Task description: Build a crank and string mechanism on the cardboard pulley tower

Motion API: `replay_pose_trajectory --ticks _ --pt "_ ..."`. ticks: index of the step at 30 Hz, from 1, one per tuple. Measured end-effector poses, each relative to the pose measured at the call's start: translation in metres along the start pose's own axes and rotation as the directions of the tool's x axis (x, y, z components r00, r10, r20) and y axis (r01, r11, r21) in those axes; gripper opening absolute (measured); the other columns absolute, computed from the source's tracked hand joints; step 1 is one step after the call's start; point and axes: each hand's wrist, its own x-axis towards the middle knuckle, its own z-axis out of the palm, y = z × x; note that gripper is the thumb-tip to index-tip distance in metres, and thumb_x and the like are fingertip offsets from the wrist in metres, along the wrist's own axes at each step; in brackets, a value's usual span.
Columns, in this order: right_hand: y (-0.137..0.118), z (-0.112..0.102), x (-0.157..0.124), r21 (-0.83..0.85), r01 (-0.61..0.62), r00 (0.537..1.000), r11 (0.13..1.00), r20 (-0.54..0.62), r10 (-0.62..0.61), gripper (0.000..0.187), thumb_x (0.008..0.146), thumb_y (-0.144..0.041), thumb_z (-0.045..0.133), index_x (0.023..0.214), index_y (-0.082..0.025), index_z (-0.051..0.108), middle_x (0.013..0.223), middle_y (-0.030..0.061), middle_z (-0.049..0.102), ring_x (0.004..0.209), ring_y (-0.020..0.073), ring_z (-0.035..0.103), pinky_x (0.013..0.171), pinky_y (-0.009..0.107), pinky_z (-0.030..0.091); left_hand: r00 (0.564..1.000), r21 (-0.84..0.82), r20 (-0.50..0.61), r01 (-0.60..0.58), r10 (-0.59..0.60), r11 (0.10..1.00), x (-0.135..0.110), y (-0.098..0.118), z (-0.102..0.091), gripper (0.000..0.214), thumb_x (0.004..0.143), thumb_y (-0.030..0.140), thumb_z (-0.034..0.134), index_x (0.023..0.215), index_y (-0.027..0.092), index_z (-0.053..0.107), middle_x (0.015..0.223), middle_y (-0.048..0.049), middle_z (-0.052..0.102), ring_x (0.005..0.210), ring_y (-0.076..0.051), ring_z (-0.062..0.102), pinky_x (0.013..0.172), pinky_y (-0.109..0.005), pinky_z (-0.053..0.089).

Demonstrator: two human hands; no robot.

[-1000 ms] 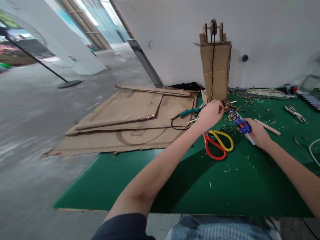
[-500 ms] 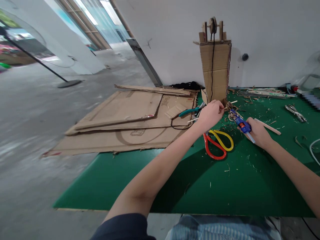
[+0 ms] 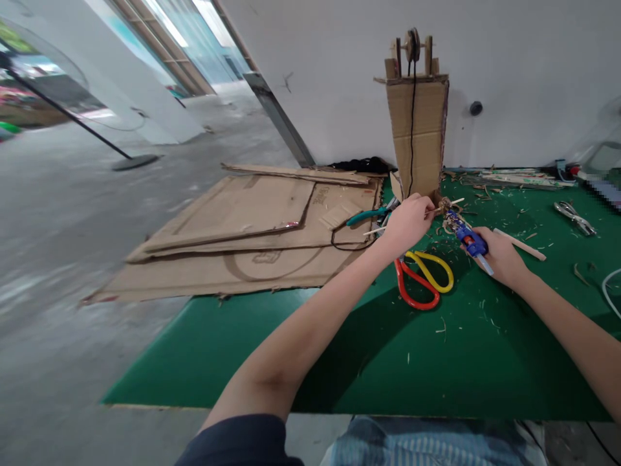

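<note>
My right hand is wrapped round a blue hot glue gun with a pale glue stick poking out of its back. The gun's nozzle points up and left toward a small brown piece beside my left hand. My left fingers are pinched on a thin wooden stick that reaches toward the nozzle. Whether nozzle and stick touch, I cannot tell. Just behind stands a tall cardboard tower with a pulley wheel on top and a black string hanging down its front.
Scissors with red and yellow handles lie below my left wrist. Teal-handled pliers rest by stacked cardboard sheets at left. A flat wooden strip, silver pliers and scattered shavings lie at right on the green table.
Both hands stay nearly in place. The glue gun has turned very slightly in my right hand, and the view has shifted a little.
</note>
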Motion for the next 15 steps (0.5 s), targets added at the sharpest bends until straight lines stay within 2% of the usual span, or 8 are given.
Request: replay_pose_trajectory --ticks 8,15 --pt "-0.0032 -0.0009 -0.0002 -0.016 -0.020 1.000 1.000 -0.011 0.019 0.026 0.084 -0.035 0.059 0.105 -0.020 0.055 0.091 0.0119 0.071 0.079 0.0289 0.065 0.066 0.035 0.047 1.000 0.042 -0.020 0.021 -0.020 0.999 -0.0022 0.0033 0.0002 0.009 0.090 0.018 0.053 0.088 0.018 0.062 0.099 -0.0090 0.063 0.091 -0.022 0.062 0.075 -0.032 0.047" --pt "-0.0046 -0.0003 -0.0012 -0.004 -0.054 0.999 0.999 -0.006 0.054 0.026 0.082 -0.037 0.059 0.103 -0.021 0.054 0.091 0.0119 0.071 0.081 0.0298 0.066 0.066 0.035 0.047 0.998 0.003 -0.045 0.048 -0.048 0.999 -0.0024 0.0034 -0.0026 0.010 0.090 0.017 0.052 0.082 0.018 0.057 0.096 -0.0095 0.063 0.089 -0.023 0.061 0.076 -0.035 0.047"
